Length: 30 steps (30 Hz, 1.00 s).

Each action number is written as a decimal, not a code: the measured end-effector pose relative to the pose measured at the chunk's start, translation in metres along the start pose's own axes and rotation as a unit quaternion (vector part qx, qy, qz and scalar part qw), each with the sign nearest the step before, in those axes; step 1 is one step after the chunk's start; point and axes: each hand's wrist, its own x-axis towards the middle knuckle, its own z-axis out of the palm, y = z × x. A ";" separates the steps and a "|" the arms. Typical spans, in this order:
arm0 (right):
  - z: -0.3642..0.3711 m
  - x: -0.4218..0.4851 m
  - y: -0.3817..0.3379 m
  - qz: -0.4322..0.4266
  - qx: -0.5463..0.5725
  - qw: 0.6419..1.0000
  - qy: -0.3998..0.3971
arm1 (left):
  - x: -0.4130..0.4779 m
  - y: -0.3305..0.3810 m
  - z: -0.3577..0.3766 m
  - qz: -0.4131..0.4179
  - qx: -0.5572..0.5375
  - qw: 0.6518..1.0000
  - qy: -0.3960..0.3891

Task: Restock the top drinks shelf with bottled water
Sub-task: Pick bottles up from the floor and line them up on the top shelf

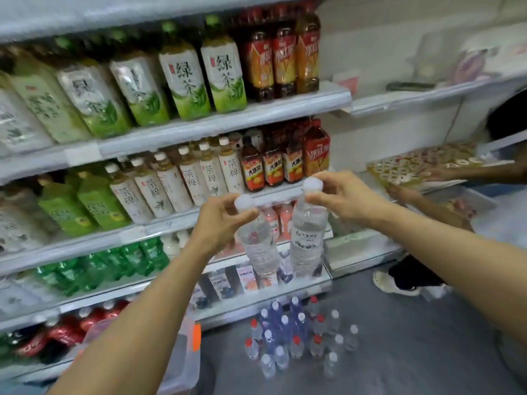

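Left grip pinches a ribbed clear bottle by its white cap; at 3 o'clock, right grip pinches a labelled bottle likewise, print blurred.

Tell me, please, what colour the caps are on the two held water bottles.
White, both the left cap and the right cap, clearest in the head view.

A white shelving unit of several tiers fills the left side. Right of it is a pale wall carrying a white shelf. Below the unit lies grey floor.
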 end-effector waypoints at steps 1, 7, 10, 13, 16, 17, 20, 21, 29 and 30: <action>-0.007 0.007 -0.019 -0.014 0.011 1.000 -0.001 | 0.002 0.013 -0.013 0.006 -0.006 1.000 0.008; -0.022 0.056 -0.120 -0.093 0.053 0.994 0.014 | 0.022 0.075 -0.089 0.048 -0.067 0.993 0.082; -0.017 0.082 -0.159 -0.122 0.072 0.989 0.028 | 0.036 0.095 -0.126 0.057 -0.093 0.988 0.108; -0.008 0.111 -0.193 -0.143 0.085 0.986 0.033 | 0.052 0.106 -0.163 0.076 -0.118 0.982 0.128; 0.006 0.143 -0.227 -0.153 0.098 0.983 0.031 | 0.069 0.110 -0.206 0.086 -0.117 0.980 0.139; 0.012 0.154 -0.238 -0.154 0.104 0.982 0.033 | 0.074 0.110 -0.222 0.087 -0.115 0.979 0.143; 0.028 0.185 -0.276 -0.167 0.112 0.979 0.040 | 0.089 0.112 -0.269 0.106 -0.108 0.978 0.146; 0.033 0.195 -0.289 -0.174 0.116 0.977 0.048 | 0.093 0.114 -0.285 0.117 -0.104 0.977 0.145; 0.045 0.272 -0.399 -0.228 0.146 0.958 0.094 | 0.127 0.125 -0.399 0.143 -0.104 0.968 0.176; 0.043 0.282 -0.412 -0.234 0.150 0.955 0.100 | 0.131 0.126 -0.410 0.142 -0.108 0.968 0.178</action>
